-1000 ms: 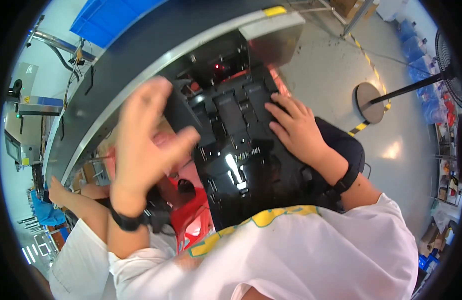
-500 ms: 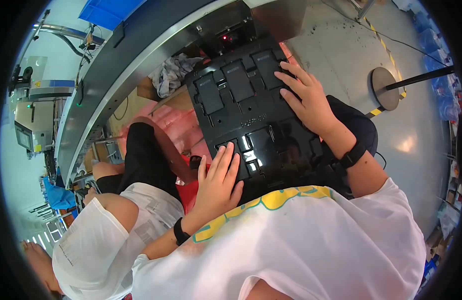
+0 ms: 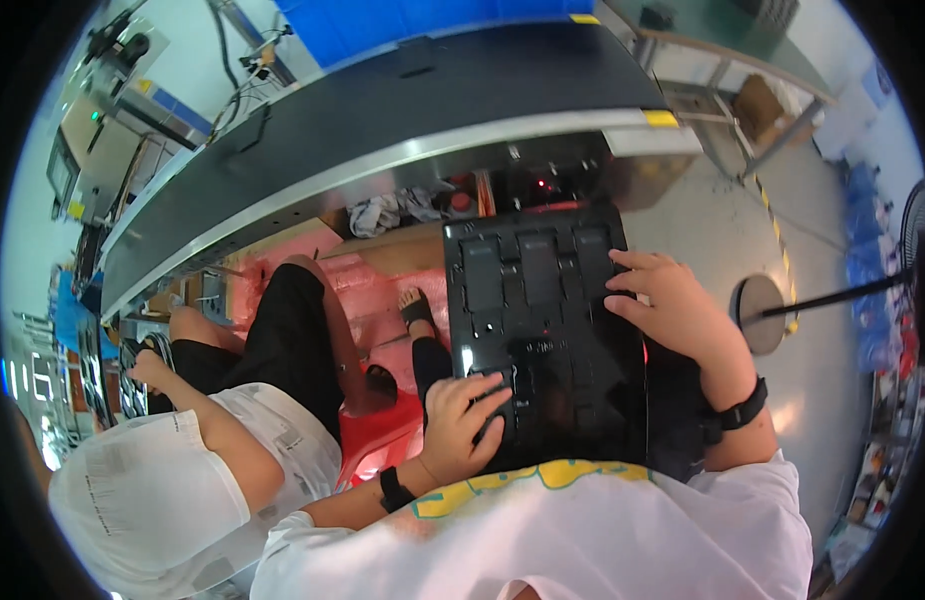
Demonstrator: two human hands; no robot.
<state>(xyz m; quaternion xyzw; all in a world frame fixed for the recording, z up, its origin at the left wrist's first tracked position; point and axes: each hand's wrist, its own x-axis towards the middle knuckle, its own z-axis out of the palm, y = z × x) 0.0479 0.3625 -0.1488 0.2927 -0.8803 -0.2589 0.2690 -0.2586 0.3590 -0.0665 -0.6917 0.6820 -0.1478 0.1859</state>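
A glossy black moulded plastic tray (image 3: pixel 552 350) lies across my lap. Flat dark rectangular pieces (image 3: pixel 540 268) sit in the pockets of its far half. Low on the tray's left side rests my left hand (image 3: pixel 462 425), fingers apart over a near pocket. At the far right corner, my right hand (image 3: pixel 682 305) reaches in from outside, its spread fingertips on or just over the rim beside the last pocket. Neither hand has anything visible between its fingers. The underside of the tray is hidden.
Beyond the tray runs a long dark conveyor (image 3: pixel 412 110) with a metal edge and a blue bin (image 3: pixel 422 25) on it. Crumpled cloth (image 3: pixel 377 215) lies beneath. A co-worker (image 3: pixel 182 490) sits close on my left. A stand's round base (image 3: pixel 762 310) is on the right floor.
The view has swung, so the conveyor now crosses ahead and the tray looks straighter. My hands stay at about the same places on the tray, the right fingers drawn nearer its edge.
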